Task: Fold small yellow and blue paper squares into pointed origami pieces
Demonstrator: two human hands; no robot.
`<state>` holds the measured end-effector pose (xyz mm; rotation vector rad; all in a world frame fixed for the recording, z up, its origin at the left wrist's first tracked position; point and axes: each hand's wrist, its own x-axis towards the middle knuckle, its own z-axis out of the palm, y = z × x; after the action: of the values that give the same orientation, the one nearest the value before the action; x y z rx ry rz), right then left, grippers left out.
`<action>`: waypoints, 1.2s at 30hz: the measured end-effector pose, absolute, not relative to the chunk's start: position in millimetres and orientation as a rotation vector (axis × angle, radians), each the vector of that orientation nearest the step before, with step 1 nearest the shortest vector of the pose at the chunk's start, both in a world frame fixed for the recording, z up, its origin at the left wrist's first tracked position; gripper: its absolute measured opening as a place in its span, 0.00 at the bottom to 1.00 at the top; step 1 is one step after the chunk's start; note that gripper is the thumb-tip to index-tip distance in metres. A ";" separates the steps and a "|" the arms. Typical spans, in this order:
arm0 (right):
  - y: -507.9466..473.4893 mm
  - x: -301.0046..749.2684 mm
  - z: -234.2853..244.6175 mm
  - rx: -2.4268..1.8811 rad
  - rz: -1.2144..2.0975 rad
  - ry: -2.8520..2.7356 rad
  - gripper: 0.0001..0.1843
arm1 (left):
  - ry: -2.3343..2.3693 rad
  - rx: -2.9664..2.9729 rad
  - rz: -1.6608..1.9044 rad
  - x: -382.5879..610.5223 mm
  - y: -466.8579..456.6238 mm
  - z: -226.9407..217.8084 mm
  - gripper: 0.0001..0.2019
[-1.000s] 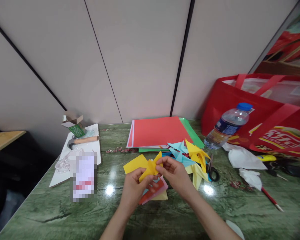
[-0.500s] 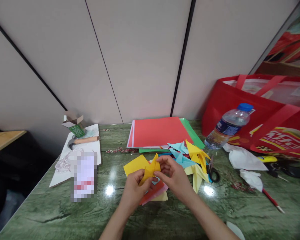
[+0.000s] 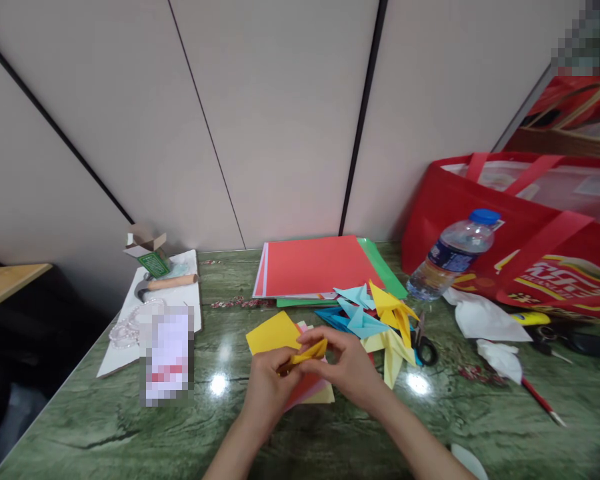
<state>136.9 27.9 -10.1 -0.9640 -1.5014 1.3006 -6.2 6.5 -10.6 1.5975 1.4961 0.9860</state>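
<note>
Both my hands pinch one folded yellow paper piece, now flattened to a thin strip. My left hand grips its left end and my right hand presses its right end from above. Under them lies a small stack of coloured paper squares, yellow on top, with pink and red edges showing. Just right of my right hand lies a heap of folded paper shapes in light blue and yellow.
On the green marble table: red and green paper sheets at the back, scissors, a water bottle, a red bag, tissues, a hammer on a white board at left.
The yellow piece stood up with open points a second ago. My hands have lowered and pressed it flat between the fingers.
</note>
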 end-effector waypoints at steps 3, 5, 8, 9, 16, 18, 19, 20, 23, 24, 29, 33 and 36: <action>26.8 137.4 -10.8 -0.930 1.205 -1.556 0.04 | 1.450 1.610 0.976 -5.5 6.0 -9.1 0.06; 25.9 136.9 -10.4 -0.887 1.175 -1.571 0.02 | 1.425 1.601 0.971 -5.5 6.1 -9.1 0.06; 25.5 135.7 -9.0 -0.876 1.203 -1.583 0.04 | 1.453 1.639 0.966 -5.1 6.7 -10.8 0.08; 25.5 135.2 -8.5 -0.887 1.217 -1.589 0.04 | 1.469 1.662 0.962 -4.8 6.8 -11.7 0.10; 22.6 131.2 -8.1 -0.948 1.236 -1.594 0.09 | 1.450 1.774 0.922 -3.2 4.4 -17.9 0.13; 21.9 130.0 -9.3 -0.975 1.267 -1.560 0.09 | 1.432 1.801 0.904 -3.0 3.5 -18.4 0.11; 21.9 129.4 -10.0 -0.991 1.282 -1.541 0.09 | 1.417 1.809 0.899 -2.7 3.1 -18.5 0.10; 22.0 128.9 -10.9 -1.007 1.293 -1.521 0.09 | 1.404 1.811 0.899 -2.3 2.8 -18.6 0.09; 23.2 128.3 -14.0 -1.040 1.319 -1.475 0.11 | 1.387 1.776 0.910 0.3 2.1 -19.3 0.08; 23.8 128.5 -15.2 -1.043 1.326 -1.459 0.12 | 1.389 1.741 0.910 1.5 2.0 -19.7 0.08; 27.1 131.6 -19.2 -0.907 1.427 -1.414 0.15 | 1.372 1.346 0.907 4.5 4.0 -18.6 0.09; 29.8 131.3 -20.4 -0.870 1.509 -1.419 0.15 | 1.446 1.215 0.996 -1.3 8.8 -13.4 0.11; 32.0 131.5 -21.9 -0.955 1.434 -1.442 0.11 | 1.503 1.297 1.001 -6.5 11.7 -13.1 0.13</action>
<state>131.5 32.0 -21.9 -0.9550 -1.4425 1.4344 -6.5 11.7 -13.1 1.2969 1.5027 1.0009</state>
